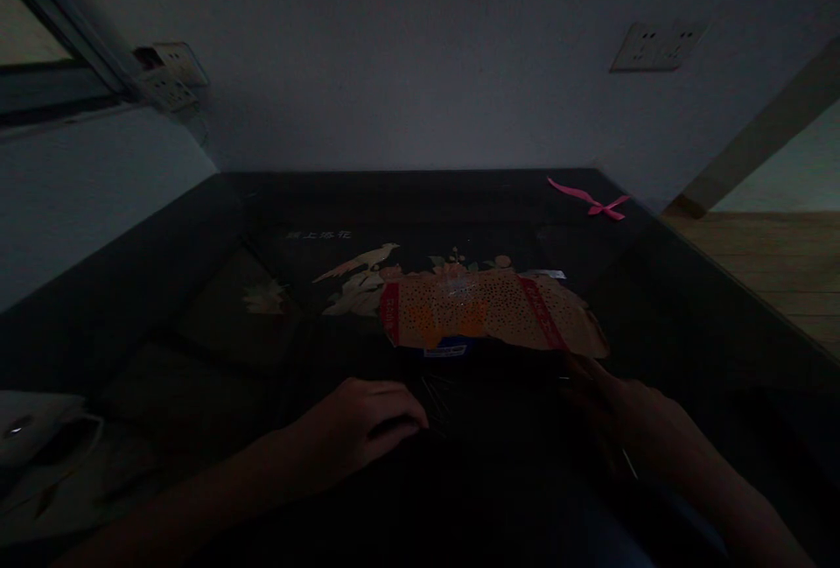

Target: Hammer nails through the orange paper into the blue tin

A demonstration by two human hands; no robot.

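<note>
The picture is very dark. My left hand [377, 419] is low over the black table, fingers curled and the thumb tip close to the forefinger. Several thin pale strands [435, 400] show just beyond its fingertips; whether it grips one is unclear. My right hand [633, 406] is closed at the right, its fingers lost in shadow. A thin light-coloured sliver [630, 463] shows beneath it, its kind hidden. Ahead of both hands lies a flattened piece of patterned packaging [469, 310], dotted, with red bands and an orange part. A blue label [447, 347] is at its near edge.
The dark table [394, 196] meets a wall and bears a printed bird [358, 262] and flowers. A pink ribbon [594, 203] lies at the far right corner. A whitish object [39, 424] sits at the left edge. Wall sockets [660, 46] are above.
</note>
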